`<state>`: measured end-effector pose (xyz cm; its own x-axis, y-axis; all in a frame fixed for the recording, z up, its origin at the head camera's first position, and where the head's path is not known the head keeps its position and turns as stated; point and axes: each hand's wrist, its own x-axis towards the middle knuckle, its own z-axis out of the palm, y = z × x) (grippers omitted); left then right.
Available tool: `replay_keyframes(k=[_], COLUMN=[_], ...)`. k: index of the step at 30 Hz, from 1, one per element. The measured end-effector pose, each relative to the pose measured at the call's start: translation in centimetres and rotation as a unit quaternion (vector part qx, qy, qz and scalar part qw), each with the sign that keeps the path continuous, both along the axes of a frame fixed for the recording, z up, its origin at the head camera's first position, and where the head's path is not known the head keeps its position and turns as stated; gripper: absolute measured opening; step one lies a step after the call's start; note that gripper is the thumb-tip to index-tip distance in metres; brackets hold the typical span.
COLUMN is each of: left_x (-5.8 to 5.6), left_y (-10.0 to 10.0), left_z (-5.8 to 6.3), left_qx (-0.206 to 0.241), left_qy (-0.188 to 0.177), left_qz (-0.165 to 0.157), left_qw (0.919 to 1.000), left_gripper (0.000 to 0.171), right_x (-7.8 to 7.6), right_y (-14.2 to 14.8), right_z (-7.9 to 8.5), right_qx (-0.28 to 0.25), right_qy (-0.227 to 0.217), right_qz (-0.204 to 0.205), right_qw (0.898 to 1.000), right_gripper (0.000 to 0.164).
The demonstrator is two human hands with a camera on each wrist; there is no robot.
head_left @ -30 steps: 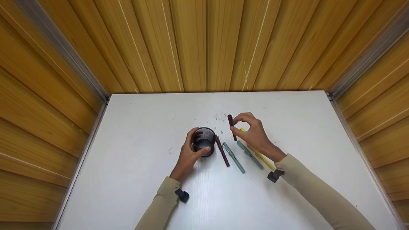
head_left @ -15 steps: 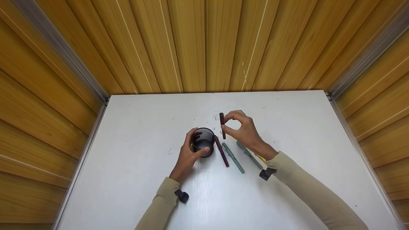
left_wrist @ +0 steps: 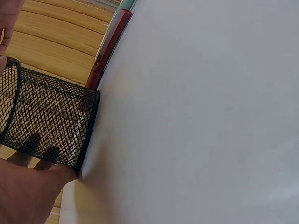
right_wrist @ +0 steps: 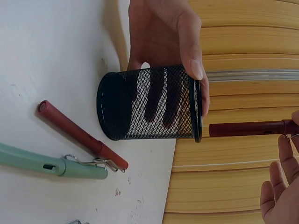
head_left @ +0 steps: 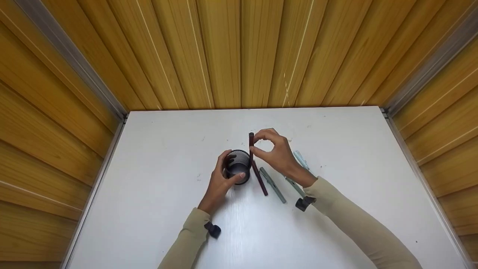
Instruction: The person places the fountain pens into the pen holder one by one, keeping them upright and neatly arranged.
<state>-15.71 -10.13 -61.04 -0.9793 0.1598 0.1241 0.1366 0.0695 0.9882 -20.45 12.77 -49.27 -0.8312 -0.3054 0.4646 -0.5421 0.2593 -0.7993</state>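
Observation:
My left hand (head_left: 222, 179) grips a black mesh pen cup (right_wrist: 154, 105), fingers round its far side and thumb across the near rim. The cup stands upright on the white table. My right hand (head_left: 276, 153) pinches a dark red pen (head_left: 251, 140) between thumb and index finger. In the right wrist view, the pen's lower end points at the cup's mouth, just short of the rim. A second dark red pen (head_left: 260, 178) lies beside the cup's base. To its right lies a green pen (head_left: 273, 185), with another green pen (head_left: 296, 188) partly hidden under my right wrist.
A pale blue item (head_left: 300, 160) lies on the table (head_left: 168, 168) behind my right forearm. Wood-patterned panels (head_left: 239, 56) close in the table at the back and both sides. Dark specks mark the tabletop.
My right hand has carried the dark red pen leftward to the cup's right rim, turning it more upright. The yellow pen is now covered by my right arm; the pale blue item has come into sight.

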Motion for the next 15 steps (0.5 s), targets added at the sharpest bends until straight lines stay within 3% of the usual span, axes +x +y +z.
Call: replay_keyframes(k=[5, 15], left_x=[0.1, 0.0], left_y=[0.0, -0.1], left_z=[0.0, 0.0], left_qx=[0.001, 0.003], left_qy=[-0.003, 0.000], left_qz=[0.003, -0.005], left_qw=[1.0000, 1.0000], left_gripper=[0.089, 0.089], right_x=[0.3, 0.9], right_y=[-0.6, -1.2], right_z=[-0.6, -3.4], right_qx=[-0.005, 0.012], right_qy=[-0.015, -0.050], right_qz=[0.014, 0.007], right_qw=[1.000, 0.999], right_gripper=[0.016, 0.017])
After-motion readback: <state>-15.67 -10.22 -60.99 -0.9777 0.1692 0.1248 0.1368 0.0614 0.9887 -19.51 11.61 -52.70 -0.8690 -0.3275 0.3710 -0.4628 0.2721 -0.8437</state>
